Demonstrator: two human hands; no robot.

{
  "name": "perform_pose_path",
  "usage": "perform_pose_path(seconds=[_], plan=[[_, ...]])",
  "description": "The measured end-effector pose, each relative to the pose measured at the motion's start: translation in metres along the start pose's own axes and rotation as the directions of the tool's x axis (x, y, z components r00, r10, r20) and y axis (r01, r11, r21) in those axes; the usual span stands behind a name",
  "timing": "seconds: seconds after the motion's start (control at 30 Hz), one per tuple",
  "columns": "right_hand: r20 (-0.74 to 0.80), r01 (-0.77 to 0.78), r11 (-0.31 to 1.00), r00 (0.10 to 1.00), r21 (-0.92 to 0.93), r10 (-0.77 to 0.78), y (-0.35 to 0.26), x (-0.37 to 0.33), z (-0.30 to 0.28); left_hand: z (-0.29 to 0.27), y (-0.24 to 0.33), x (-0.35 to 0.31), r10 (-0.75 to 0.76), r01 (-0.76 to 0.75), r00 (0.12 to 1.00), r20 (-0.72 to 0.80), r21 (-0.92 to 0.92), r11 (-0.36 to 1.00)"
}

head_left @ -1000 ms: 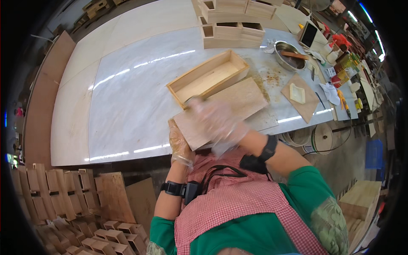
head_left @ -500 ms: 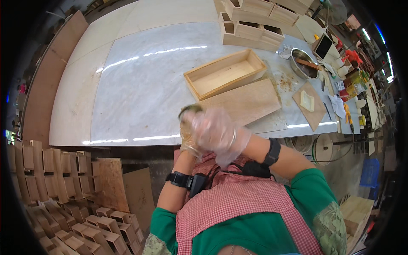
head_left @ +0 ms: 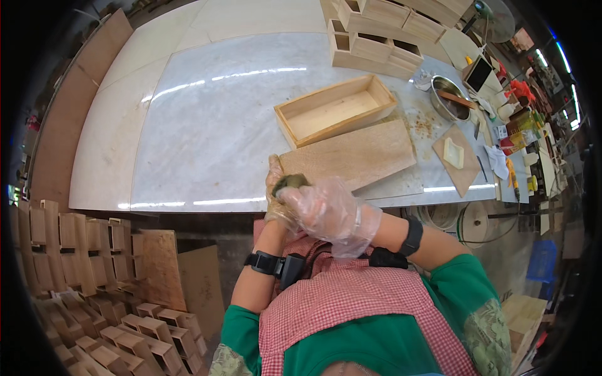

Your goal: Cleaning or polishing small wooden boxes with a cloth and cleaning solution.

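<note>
A flat, light-brown wooden board (head_left: 357,153) lies slanted near the table's front edge. My left hand (head_left: 273,191), in a stained clear plastic glove, grips the board's left end, with one finger stretched up along it. My right hand (head_left: 332,212), in a clear plastic glove, is closed on a dark green wad (head_left: 292,182), seemingly cloth or a pad. It presses the wad at the board's near left corner, close against my left hand, and partly hides that hand's fingers. Just beyond the board sits an open, long wooden box (head_left: 335,108).
A metal bowl (head_left: 446,103) with a wooden stick across it stands at the right. Nearer is a small pale tray (head_left: 453,153) on a thin board. Stacked wooden boxes (head_left: 376,53) stand at the back; more wooden pieces (head_left: 150,332) fill the floor at lower left.
My right hand and the wad have moved slightly down and to the right, from a motion blur. More of my left hand and the board's left end shows.
</note>
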State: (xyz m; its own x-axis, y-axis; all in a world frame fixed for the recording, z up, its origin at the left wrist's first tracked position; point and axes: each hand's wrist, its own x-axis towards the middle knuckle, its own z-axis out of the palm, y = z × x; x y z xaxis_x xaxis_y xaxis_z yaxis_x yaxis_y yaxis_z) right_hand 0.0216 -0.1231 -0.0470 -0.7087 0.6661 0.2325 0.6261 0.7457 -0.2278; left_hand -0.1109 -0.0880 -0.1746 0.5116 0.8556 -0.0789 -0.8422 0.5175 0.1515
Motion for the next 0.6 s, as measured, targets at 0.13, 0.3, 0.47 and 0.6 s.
perform_pose_path(seconds=[0.13, 0.3, 0.47, 0.6], plan=[[-0.185, -0.036, 0.993, 0.981, 0.114, 0.057, 0.019, -0.037, 0.0, 0.042, -0.014, 0.003, 0.278, -0.117, 0.858, -0.433, 0.361, 0.925], [-0.365, -0.211, 0.977, 0.912, -0.029, 0.187, 0.057, -0.074, -0.008, 0.049, -0.013, 0.003, 0.403, -0.162, 0.801, -0.444, 0.487, 0.858], [-0.239, -0.002, 0.99, 0.97, 0.141, 0.036, 0.01, -0.032, 0.007, 0.044, -0.015, 0.005, 0.409, -0.212, 0.842, -0.352, 0.481, 0.851], [-0.225, 0.038, 0.997, 0.974, 0.064, -0.022, 0.003, -0.029, 0.011, 0.042, -0.011, -0.002, 0.267, -0.097, 0.911, -0.315, 0.467, 0.879]])
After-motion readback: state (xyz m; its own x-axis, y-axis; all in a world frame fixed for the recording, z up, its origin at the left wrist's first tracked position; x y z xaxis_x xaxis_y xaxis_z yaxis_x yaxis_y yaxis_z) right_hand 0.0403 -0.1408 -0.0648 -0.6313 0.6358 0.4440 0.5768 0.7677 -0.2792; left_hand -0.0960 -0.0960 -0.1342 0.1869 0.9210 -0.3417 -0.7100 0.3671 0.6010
